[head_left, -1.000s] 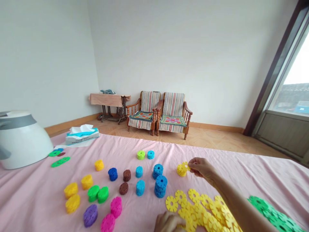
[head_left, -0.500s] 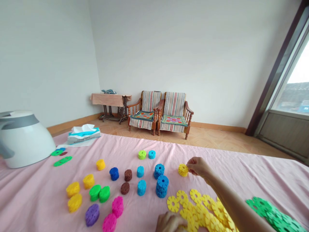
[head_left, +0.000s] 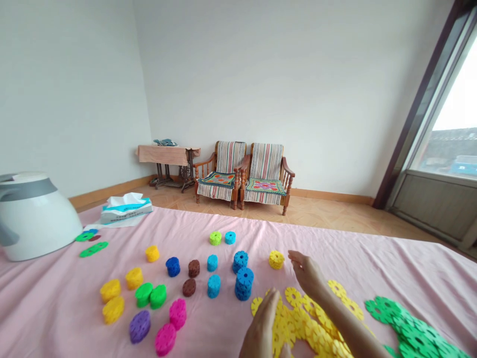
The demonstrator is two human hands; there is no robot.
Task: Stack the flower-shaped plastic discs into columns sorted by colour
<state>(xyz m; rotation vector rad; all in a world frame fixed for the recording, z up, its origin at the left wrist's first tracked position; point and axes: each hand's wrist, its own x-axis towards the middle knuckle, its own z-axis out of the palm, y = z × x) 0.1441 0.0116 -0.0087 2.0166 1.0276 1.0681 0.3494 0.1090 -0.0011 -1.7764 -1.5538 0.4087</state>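
My right hand hovers just right of a small yellow stack of flower-shaped discs on the pink cloth; its fingers are apart and hold nothing. My left hand is raised over the near edge of a loose pile of yellow discs, fingers stretched out and empty. Two tall blue stacks stand left of the yellow stack.
Several short stacks in yellow, green, purple, pink, brown and blue dot the pink cloth. Green discs lie at the right. A white appliance and a tissue pack sit at the far left. Two wooden armchairs stand behind.
My right hand let go of the yellow stack and drew back toward me. My left hand lifted off the yellow pile and opened.
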